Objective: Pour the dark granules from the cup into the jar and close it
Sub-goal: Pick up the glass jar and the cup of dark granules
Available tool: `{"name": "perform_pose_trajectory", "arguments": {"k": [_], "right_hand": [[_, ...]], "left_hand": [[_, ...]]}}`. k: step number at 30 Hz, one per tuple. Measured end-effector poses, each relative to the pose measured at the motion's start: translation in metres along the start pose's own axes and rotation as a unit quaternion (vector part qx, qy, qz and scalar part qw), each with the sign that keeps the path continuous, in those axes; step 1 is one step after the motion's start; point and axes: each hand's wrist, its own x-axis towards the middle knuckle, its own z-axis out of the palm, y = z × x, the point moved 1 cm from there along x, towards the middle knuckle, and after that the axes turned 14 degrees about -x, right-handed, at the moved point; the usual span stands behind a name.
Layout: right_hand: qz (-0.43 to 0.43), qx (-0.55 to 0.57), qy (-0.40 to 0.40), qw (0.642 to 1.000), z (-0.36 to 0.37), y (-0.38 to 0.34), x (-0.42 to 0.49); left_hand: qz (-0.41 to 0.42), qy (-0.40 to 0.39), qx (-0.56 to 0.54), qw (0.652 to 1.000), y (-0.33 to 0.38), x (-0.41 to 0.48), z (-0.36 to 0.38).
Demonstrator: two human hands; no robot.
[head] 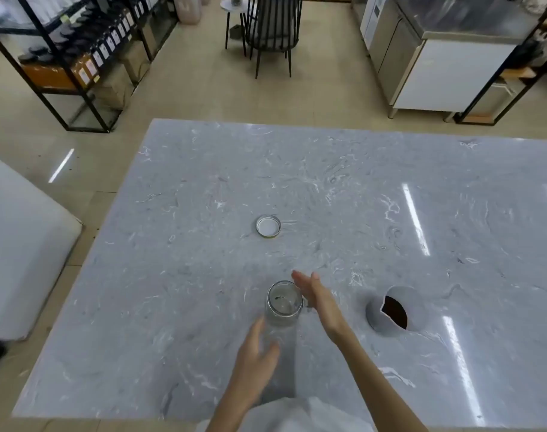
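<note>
A clear glass jar (283,304) stands upright and open on the grey marble table (184,275), near its front edge. My left hand (256,353) is at the jar's lower left side, fingers spread around the glass. My right hand (315,297) is flat and open just right of the jar's mouth, touching or nearly touching it. A grey cup (393,310) with a spout holds dark granules and stands to the right of the jar. The jar's lid (268,225) lies upside down farther back on the table, white inside with a metal rim.
Beyond the table are a black chair (272,29), black shelving with jars (78,57) at the left and a steel cabinet (421,57) at the right. A white surface (19,244) sits left of the table.
</note>
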Motion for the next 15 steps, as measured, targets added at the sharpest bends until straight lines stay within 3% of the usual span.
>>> {"name": "perform_pose_trajectory", "arguments": {"k": [10,15], "right_hand": [[0.003,0.061,0.027,0.998,0.036,0.031,-0.055],[0.027,0.083,0.112,0.99,0.013,0.035,-0.047]], "left_hand": [[0.025,-0.072,-0.006,0.997,0.026,0.038,0.009],[0.035,-0.077,0.05,0.995,0.03,0.047,-0.012]]}}
